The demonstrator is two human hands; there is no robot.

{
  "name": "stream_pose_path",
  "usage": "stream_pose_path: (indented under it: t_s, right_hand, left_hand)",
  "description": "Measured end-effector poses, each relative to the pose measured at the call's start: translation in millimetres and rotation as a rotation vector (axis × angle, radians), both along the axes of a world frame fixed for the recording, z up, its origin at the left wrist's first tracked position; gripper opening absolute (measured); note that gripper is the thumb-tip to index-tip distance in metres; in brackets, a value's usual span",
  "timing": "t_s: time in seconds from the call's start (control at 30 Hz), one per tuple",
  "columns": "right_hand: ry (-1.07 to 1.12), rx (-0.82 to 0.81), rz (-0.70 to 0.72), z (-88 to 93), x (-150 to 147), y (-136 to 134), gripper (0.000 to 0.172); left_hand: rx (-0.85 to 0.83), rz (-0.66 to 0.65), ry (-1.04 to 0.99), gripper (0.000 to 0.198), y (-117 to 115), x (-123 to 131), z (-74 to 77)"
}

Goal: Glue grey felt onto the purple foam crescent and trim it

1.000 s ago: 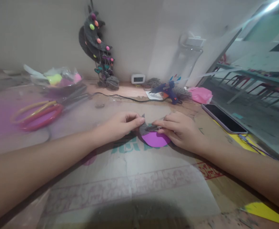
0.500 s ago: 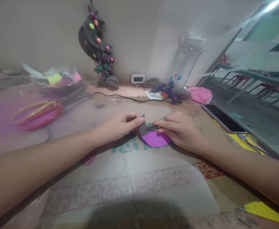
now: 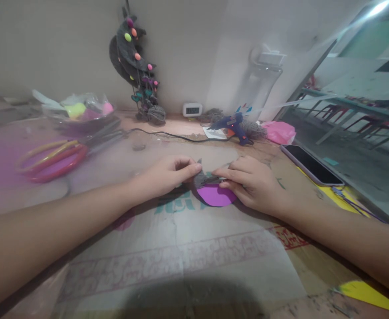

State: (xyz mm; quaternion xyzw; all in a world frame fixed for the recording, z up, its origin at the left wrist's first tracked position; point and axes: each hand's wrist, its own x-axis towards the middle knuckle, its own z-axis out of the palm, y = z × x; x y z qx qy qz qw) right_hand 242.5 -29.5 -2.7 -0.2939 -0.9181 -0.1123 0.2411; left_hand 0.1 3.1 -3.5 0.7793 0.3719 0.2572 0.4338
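A small dark grey felt piece [image 3: 201, 178] lies on top of a purple foam disc [image 3: 215, 195] at the middle of the cardboard-covered table [image 3: 181, 257]. My left hand [image 3: 168, 175] is closed, its thumb and fingertips pinching the left edge of the grey felt. My right hand [image 3: 252, 181] is curled with the fingers pressed together on the felt's right edge, and it rests on the purple disc. Both forearms lie across the table toward the camera.
A blue hot glue gun [image 3: 234, 125] with its black cord [image 3: 168, 135] stands behind the hands. A phone [image 3: 310, 165] lies at the right. Red and yellow hoops [image 3: 53, 157] lie at the left. A dark felt ornament [image 3: 133, 62] leans on the wall by a small clock [image 3: 192, 109].
The purple disc has slid slightly left and up under my right hand. Both hands keep their hold on the felt.
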Motion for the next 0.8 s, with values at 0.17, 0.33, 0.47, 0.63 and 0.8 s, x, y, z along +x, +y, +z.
stream_pose_path:
  t_s: [0.17,0.33,0.47,0.63,0.8]
  right_hand:
    - [-0.006,-0.025,-0.027,-0.2,1.2,0.7,0.026]
    - [-0.007,-0.049,-0.039,0.5,0.5,1.8,0.026]
    - [0.004,-0.051,-0.026,0.7,0.0,2.9,0.027]
    - [0.009,-0.036,-0.028,-0.6,1.6,3.9,0.027]
    - [0.004,-0.016,-0.018,0.2,2.4,4.1,0.026]
  left_hand:
    - [-0.008,0.001,0.019,0.039,-0.1,-0.2,0.3]
    - [0.0,-0.016,-0.003,0.038,0.7,-0.1,0.0]
    - [-0.016,-0.026,0.002,0.037,1.2,0.0,-0.8]
    - [-0.016,-0.018,0.005,0.038,0.8,0.0,-0.4]
    - [-0.018,-0.016,-0.002,0.038,0.9,-0.2,0.0]
